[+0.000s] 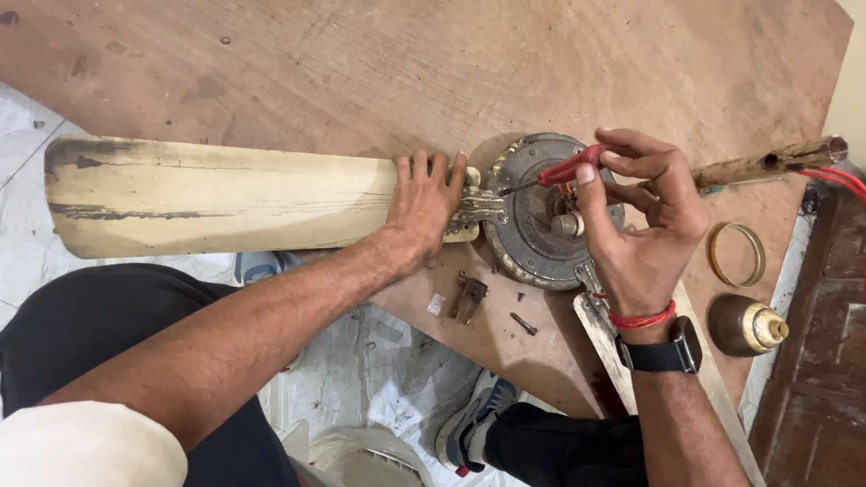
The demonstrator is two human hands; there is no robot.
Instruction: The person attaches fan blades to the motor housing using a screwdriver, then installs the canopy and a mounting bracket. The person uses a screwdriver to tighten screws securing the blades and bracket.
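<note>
On the brown plywood worktop (361,63) lies a dismantled ceiling fan: its round, grimy grey metal motor housing (532,243) sits right of centre, and a long, cream-coloured, dirt-streaked fan blade (207,194) runs out from it toward nine o'clock. The left hand (428,203) lies flat, palm down, on the inner end of that blade, its fingers (419,167) spread and released, their tips pointing to twelve o'clock, just beside the tarnished metal blade bracket (476,209) that meets the housing. The right hand (640,216) hovers over the housing from its three o'clock side, its fingers clenched around a red-handled screwdriver (564,171) whose dark shaft points toward nine o'clock, the tip at the housing's rim near the bracket. This wrist wears a red thread band (642,319) and a black wristwatch (663,352). A second cream blade (613,352) leaves the housing toward five o'clock, partly under the right forearm. From the housing a rusty brown metal rod (776,162) extends toward three o'clock, with red wires (834,179) beside its far end. At six o'clock of the housing lie a small loose metal bracket (470,298) and a dark screw (523,324). Toward four o'clock sit a brass-coloured ring (737,255) and a dark bell-shaped metal cup with a brass tip (744,325).
</note>
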